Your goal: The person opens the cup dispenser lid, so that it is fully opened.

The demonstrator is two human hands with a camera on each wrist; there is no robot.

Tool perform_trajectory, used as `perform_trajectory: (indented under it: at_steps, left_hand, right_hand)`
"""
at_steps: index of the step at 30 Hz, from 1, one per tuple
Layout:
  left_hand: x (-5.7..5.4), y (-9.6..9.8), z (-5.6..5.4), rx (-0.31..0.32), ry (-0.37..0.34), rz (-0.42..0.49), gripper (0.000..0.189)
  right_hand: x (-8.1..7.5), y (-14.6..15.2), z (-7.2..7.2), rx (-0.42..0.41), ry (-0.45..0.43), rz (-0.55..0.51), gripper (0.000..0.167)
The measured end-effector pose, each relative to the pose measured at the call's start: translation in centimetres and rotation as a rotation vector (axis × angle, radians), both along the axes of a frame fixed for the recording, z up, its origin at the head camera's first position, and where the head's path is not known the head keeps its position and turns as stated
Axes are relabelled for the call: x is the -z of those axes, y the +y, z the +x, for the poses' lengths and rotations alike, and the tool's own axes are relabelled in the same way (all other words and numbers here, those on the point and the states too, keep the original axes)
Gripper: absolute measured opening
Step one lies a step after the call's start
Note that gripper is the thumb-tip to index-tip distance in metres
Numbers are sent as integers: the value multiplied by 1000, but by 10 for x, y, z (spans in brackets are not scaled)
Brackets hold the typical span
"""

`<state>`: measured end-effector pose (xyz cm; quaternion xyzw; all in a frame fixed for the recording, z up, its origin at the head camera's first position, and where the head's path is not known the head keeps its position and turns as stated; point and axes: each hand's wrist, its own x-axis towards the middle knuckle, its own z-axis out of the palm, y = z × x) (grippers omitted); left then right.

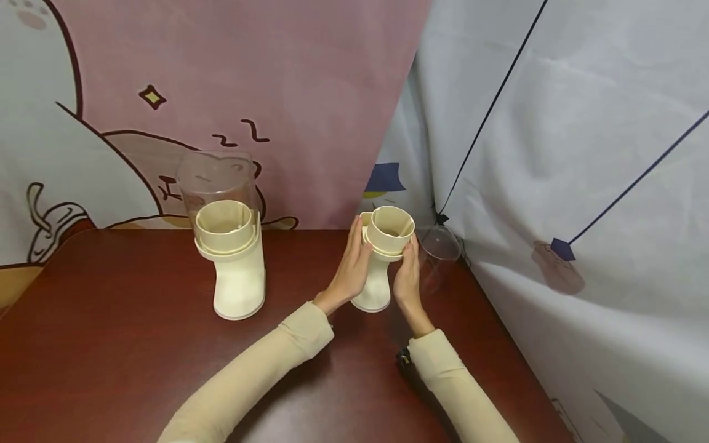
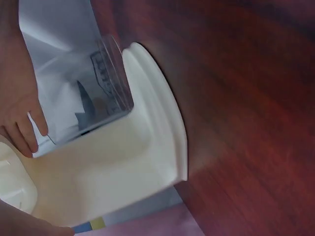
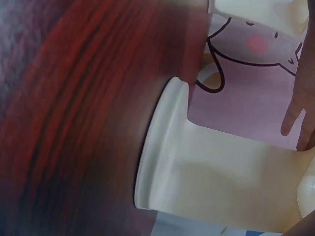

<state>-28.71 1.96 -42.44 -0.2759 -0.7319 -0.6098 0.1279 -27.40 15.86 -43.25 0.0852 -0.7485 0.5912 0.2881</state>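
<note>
Between both hands stands a cream plastic dispenser base [image 1: 372, 286], with a round cup-like collar [image 1: 391, 229] on top and a wide curved foot [image 2: 160, 118]. My left hand [image 1: 350, 271] holds the left side of its upper part, thumb toward the front. Opposite it, my right hand [image 1: 408, 280] holds the right side just under the collar. In the right wrist view, fingertips [image 3: 290, 120] of the left hand reach the upper column. Close behind the right hand is a clear plastic container [image 1: 439, 246], partly hidden by that hand.
A similar cream dispenser base [image 1: 239, 283] stands to the left, with a clear container [image 1: 216, 175] rising around its collar. The dark red table [image 1: 138, 344] meets a printed cloth [image 1: 332, 92] at the back and a white cloth [image 1: 581, 154] on the right.
</note>
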Motion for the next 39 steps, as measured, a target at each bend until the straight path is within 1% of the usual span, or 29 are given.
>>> perform_trajectory:
  at_steps: [2, 4, 6, 8, 10, 12, 14, 16, 18, 21, 23, 26, 30, 34, 36, 39]
  left_hand:
    - [1, 0, -5, -8, 4, 0, 61]
    - [3, -1, -7, -25, 16, 7, 61]
    - [5, -5, -7, -40, 4, 10, 61]
    - [5, -12, -1, -47, -27, 3, 64]
    - [5, -19, 9, -47, -91, -4, 68]
    - [4, -28, 23, -38, -159, -9, 72]
    - [3, -36, 38, -36, -221, -1, 75]
    - [2, -43, 54, -31, -261, 14, 76]
    - [1, -49, 68, -18, -281, 32, 76]
    - [-1, -55, 85, 12, -281, 45, 74]
    - [-1, -58, 94, 25, -270, 47, 74]
    - [-2, -66, 106, 27, -263, 47, 73]
    - [-2, -82, 121, 24, -250, 63, 71]
    - [-2, -102, 130, 19, -213, 81, 67]
    - [0, -113, 132, 9, -195, 88, 65]
    - [1, -128, 135, -9, -194, 98, 63]
  right_hand:
    - [0, 1, -5, -5, -8, 1, 50]
    - [1, 2, -7, -21, -12, 12, 50]
    - [3, 4, -5, -38, -34, 25, 52]
    - [7, 8, 0, -65, -58, 29, 54]
    - [12, 14, 9, -89, -88, 30, 58]
    - [16, 20, 21, -115, -112, 36, 61]
    - [17, 24, 35, -160, -116, 36, 62]
    - [17, 26, 50, -193, -111, 43, 63]
    - [15, 26, 63, -233, -84, 33, 63]
    - [10, 27, 79, -263, -29, 24, 63]
    - [6, 26, 87, -280, -2, 19, 63]
    - [2, 24, 98, -299, 15, 16, 63]
    - [1, 18, 109, -316, 26, -6, 63]
    - [1, 10, 112, -325, 22, -17, 60]
    - [1, 6, 111, -334, 14, -16, 59]
    - [3, -3, 109, -350, 3, -6, 58]
